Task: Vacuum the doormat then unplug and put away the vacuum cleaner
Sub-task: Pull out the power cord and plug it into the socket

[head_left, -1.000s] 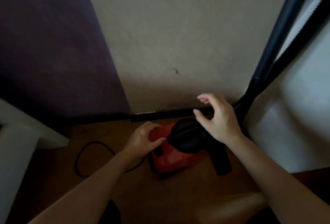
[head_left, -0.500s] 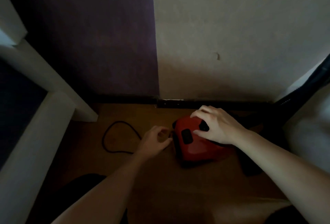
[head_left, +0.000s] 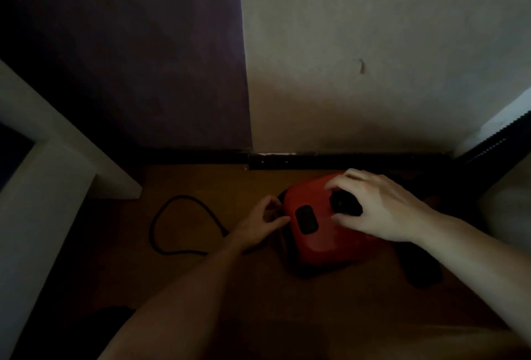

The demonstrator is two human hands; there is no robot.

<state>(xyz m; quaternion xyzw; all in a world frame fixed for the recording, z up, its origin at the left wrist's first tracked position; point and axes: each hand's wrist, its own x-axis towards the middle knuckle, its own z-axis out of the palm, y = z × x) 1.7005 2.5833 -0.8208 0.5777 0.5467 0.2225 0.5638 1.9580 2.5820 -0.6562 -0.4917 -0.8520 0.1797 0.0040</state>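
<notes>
A small red vacuum cleaner [head_left: 316,242] sits on the wooden floor close to the wall, with a black oval button [head_left: 307,219] on its top. My right hand [head_left: 382,210] lies over its top, fingers and thumb spread around a black part there. My left hand [head_left: 258,224] is at the cleaner's left edge, its fingers pinched together where the black power cord [head_left: 161,244] seems to reach the body. The cord lies in a loop on the floor to the left. No doormat is in view.
A ribbed black hose [head_left: 494,147] runs up at the right edge, and a dark attachment [head_left: 419,270] lies right of the cleaner. White furniture [head_left: 43,187] stands at the left. A dark baseboard [head_left: 344,160] lines the beige and purple wall.
My right hand came down from the air onto the cleaner's top. My left hand slid off the top to its left edge. The view swung left, so the upright tube left the frame.
</notes>
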